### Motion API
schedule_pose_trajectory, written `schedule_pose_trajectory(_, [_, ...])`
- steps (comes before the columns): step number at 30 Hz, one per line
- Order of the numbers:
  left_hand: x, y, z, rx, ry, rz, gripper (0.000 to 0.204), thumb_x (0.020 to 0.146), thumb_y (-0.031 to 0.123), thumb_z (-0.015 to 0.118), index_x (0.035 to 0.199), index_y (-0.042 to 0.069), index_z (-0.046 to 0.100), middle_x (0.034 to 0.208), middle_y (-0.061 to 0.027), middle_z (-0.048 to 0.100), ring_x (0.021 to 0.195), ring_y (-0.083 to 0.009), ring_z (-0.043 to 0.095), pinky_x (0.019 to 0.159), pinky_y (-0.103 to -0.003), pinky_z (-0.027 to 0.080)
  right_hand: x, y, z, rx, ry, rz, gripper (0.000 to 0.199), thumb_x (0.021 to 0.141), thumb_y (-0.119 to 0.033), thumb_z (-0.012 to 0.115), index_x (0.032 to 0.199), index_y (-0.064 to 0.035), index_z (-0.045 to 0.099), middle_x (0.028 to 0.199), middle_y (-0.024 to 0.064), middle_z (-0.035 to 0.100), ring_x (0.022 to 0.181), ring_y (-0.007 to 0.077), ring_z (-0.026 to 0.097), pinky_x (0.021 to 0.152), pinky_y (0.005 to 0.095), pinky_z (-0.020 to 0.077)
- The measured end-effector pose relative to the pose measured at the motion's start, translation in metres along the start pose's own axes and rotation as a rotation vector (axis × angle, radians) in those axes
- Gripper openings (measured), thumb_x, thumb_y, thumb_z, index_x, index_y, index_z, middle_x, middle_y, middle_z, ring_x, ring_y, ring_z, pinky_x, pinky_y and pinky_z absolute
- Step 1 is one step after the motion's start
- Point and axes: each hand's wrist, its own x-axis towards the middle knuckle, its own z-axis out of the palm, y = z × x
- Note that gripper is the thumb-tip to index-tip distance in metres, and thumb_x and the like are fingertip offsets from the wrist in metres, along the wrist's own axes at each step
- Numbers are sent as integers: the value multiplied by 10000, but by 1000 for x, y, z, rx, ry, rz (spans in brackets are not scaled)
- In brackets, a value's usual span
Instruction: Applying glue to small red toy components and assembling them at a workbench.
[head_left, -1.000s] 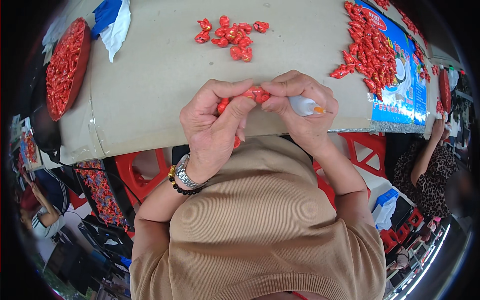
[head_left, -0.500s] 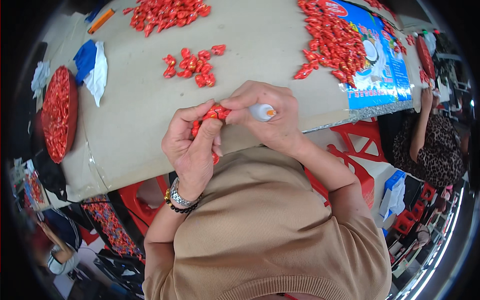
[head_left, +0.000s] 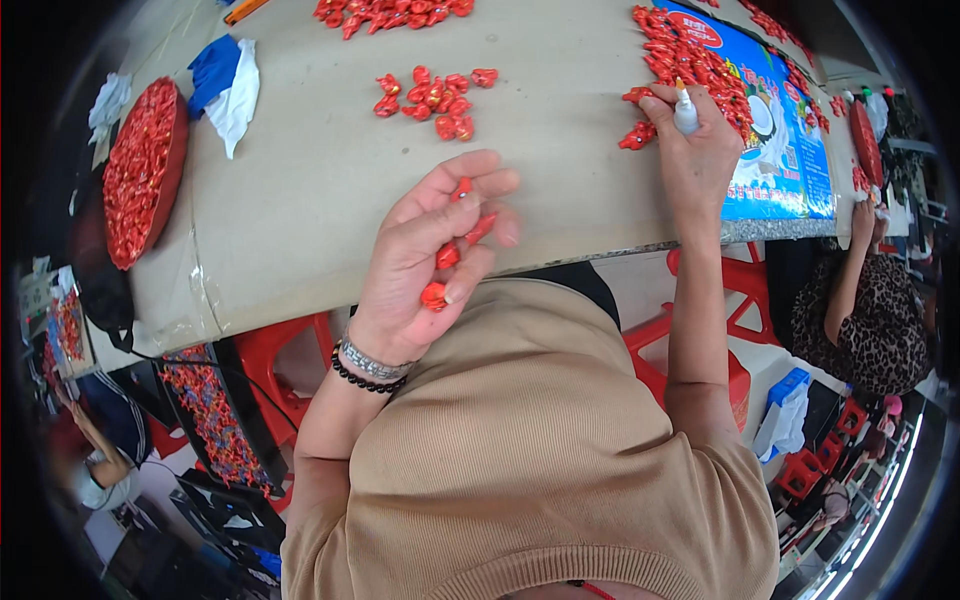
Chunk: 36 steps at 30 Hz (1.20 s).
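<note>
My left hand [head_left: 425, 250] is raised above the table edge, palm up, holding several small red pieces [head_left: 447, 256] between loosely curled fingers. My right hand [head_left: 690, 150] is stretched out to the right over the table, gripping a small white glue bottle [head_left: 685, 112] with its tip up. Its fingertips touch a red piece [head_left: 637, 135] at the edge of a large heap of red pieces [head_left: 690, 60] lying on a blue printed sheet [head_left: 785, 160].
A small cluster of red pieces [head_left: 435, 95] lies mid-table, another pile [head_left: 385, 12] at the far edge. A round red tray [head_left: 140, 170] full of pieces sits left, beside blue and white cloths [head_left: 225, 90]. Another person's arm [head_left: 850, 270] reaches in at right. Red stools [head_left: 700, 330] stand below.
My hands were together at the table edge working on a red piece. My right hand has since moved out to the heap on the right; my left hand has opened, palm up, with pieces in it.
</note>
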Motion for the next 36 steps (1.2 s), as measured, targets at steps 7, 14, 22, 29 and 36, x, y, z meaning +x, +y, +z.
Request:
schedule_pose_trajectory(7, [-2,-4,-3,54,-142,67,514,991,259,479,1417,7,340,974,-82,582,712,-133,552,331,-156,328,-3,5,-3,60,-12,76,149,799,-112,720,911,-17,690,708,98,648,613,157,597,576,284,461])
schedule_pose_trajectory(14, [-3,0,0,-165,-125,-43,508,1002,245,429,1416,-29,320,915,-68,562,612,-109,456,332,-160,320,-9,-26,-20,329,-117,274,231,791,-60,700,1017,-25,665,776,23,632,673,92,582,602,237,464])
schedule_pose_trajectory(22, [-6,-2,-1,-164,14,-1,455,959,136,529,1380,24,401,976,-72,593,712,-119,497,362,-170,347,-38,-64,-14,720,-441,168,418,789,89,536,1169,-42,419,1171,93,491,817,113,566,737,240,438])
schedule_pose_trajectory(29, [-10,-9,-11,-211,74,49,260,940,213,583,1156,70,555,967,-51,598,705,-113,483,389,-170,364,-42,-76,-20,489,-325,-94,271,735,65,690,996,25,629,1030,94,562,856,181,590,741,259,488])
schedule_pose_trajectory(36, [-10,-7,-15,-277,48,6,215,951,234,573,1100,80,566,914,-23,587,682,-94,467,380,-164,335,-52,-69,-20,491,-212,-244,370,699,73,764,1035,43,612,1028,155,630,948,244,644,811,315,540])
